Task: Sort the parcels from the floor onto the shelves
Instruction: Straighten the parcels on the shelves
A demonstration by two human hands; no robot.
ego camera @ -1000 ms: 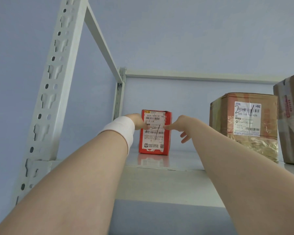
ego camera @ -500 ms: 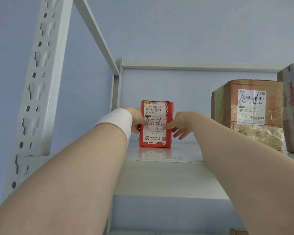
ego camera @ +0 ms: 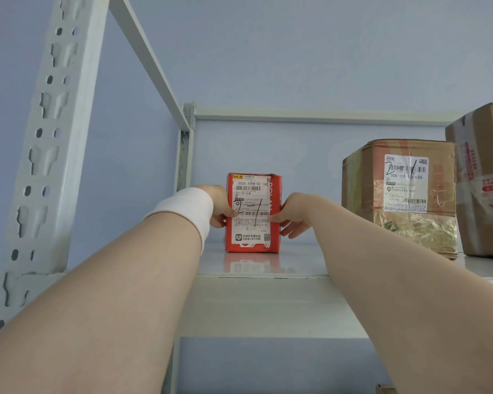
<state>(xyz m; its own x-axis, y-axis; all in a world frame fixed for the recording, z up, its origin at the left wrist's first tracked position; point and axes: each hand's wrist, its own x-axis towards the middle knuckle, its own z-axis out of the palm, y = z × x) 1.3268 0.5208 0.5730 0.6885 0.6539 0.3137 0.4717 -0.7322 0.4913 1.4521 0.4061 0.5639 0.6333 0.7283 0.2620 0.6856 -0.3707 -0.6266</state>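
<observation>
The red parcel stands upright on the grey metal shelf, near its left end and well apart from the brown box on the right. The left hand, which has a white wristband, grips the left side of the parcel with the thumb on the white label. The right hand holds the right side, thumb on the front edge. A second brown box stands just beside the first, at the right edge of the view.
</observation>
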